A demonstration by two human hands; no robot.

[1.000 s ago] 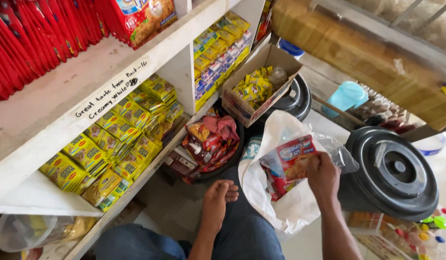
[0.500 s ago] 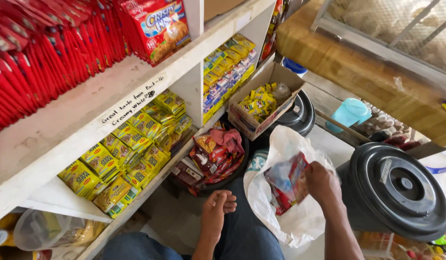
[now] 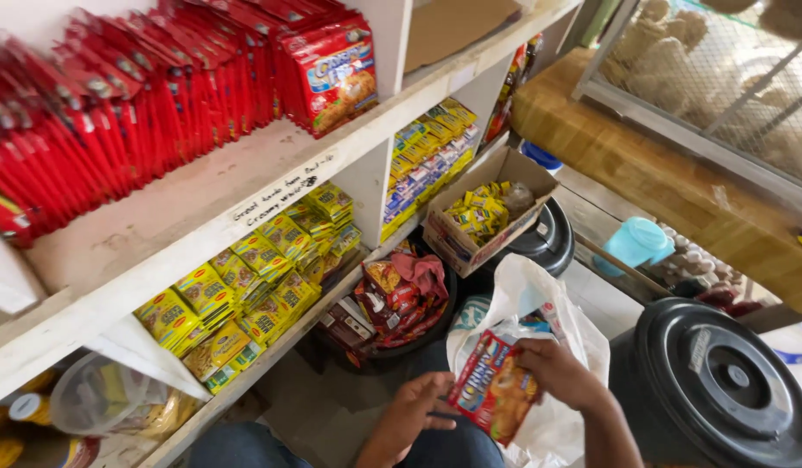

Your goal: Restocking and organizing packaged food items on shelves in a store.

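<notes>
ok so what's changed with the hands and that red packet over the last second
The right hand has lifted the red packet out of the white plastic bag and brought it toward the lap. The left hand, which lay on the knee, has come up, and its fingers now touch the packet's lower edge. The right hand's grip stayed on throughout. The bag, the black bin and the shelf stock have not moved.

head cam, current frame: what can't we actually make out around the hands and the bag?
- White plastic bag: its contents are hidden, head view, by the bag's own folds and the red packet.
- Right hand: fingertips hidden behind the packet.
- Left hand: contact with the packet's edge unclear; forearm cut by the bottom edge.
- Black bin: cut by the right and bottom edges.
- Clear container under the shelf: contents blurred.
</notes>
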